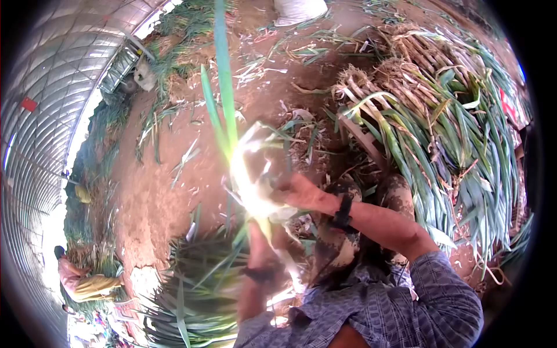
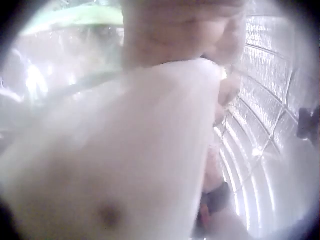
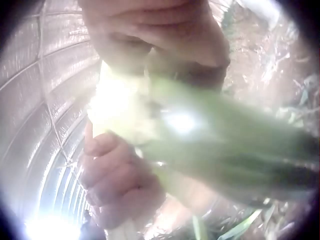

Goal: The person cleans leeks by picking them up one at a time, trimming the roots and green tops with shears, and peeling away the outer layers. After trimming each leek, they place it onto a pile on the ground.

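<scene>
A large green onion [image 1: 223, 87] stands up in front of me, its leaves pointing away and its white shaft blurred by glare. My left hand [image 1: 262, 246] grips the shaft low down; in the right wrist view, curled fingers [image 3: 122, 182] of that hand wrap the pale stalk. My right hand [image 1: 303, 192] holds the onion from the other side, at loose pale outer layers, its curled fingers over the stalk in the right wrist view. The pale shaft [image 2: 115, 150] fills much of the left wrist view, hiding part of the left hand.
A tall heap of onions [image 1: 458, 127] with roots lies at my right by a wooden board [image 1: 362, 139]. More onions [image 1: 197, 284] lie at my left. Scraps litter the dirt floor [image 1: 151, 203]. Another person [image 1: 87, 278] sits far left; a white sack [image 1: 299, 10] stands ahead.
</scene>
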Demonstrator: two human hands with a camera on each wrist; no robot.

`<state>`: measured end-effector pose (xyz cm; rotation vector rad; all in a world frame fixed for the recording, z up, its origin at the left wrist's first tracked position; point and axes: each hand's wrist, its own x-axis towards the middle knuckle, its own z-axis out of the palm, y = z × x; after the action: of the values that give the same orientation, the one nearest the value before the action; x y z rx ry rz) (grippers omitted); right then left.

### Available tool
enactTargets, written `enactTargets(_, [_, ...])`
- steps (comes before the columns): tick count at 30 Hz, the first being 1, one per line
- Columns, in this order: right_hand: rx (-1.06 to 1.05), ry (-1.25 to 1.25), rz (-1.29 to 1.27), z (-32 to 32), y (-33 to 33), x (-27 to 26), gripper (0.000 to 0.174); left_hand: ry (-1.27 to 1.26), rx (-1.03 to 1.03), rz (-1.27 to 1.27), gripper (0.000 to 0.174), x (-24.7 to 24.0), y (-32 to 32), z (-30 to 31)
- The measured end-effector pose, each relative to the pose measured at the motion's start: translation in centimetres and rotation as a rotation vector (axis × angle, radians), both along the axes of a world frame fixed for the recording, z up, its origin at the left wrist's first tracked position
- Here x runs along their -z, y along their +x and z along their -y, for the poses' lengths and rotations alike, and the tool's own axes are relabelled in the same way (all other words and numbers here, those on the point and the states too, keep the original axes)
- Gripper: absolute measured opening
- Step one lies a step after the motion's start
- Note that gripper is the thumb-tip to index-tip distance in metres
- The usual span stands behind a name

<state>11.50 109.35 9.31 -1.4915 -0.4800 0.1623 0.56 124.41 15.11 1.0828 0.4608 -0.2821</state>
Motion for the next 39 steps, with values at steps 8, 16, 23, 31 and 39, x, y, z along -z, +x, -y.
enactTargets(8, [-0.154, -0.241, 0.561, 2.0, -0.2, -9.3, 0.061, 0.150, 0.215, 0.293, 0.069, 0.8, 0.7, -1.6])
enactTargets(16, [-0.092, -0.621, 0.522, 2.5, 0.7, -9.5, 0.056, 0.245, 0.077, 0.408, 0.033, -0.4, -1.0, -1.0])
enactTargets(23, [0.275, -0.615, 0.689, 1.3, -1.4, -9.2, 0.058, 0.163, 0.054, 0.347, 0.030, -2.3, -0.9, -0.2])
enactTargets(31, [0.140, -0.570, 0.717, 0.7, -3.8, -7.0, 0.038, -0.044, -0.108, 0.168, 0.044, -5.6, 2.5, 1.4])
enactTargets(39, [-0.033, -0.664, 0.941, -1.0, -2.1, -4.7, 0.025, 0.769, -0.085, 0.604, 0.033, -2.8, 11.3, -4.2])
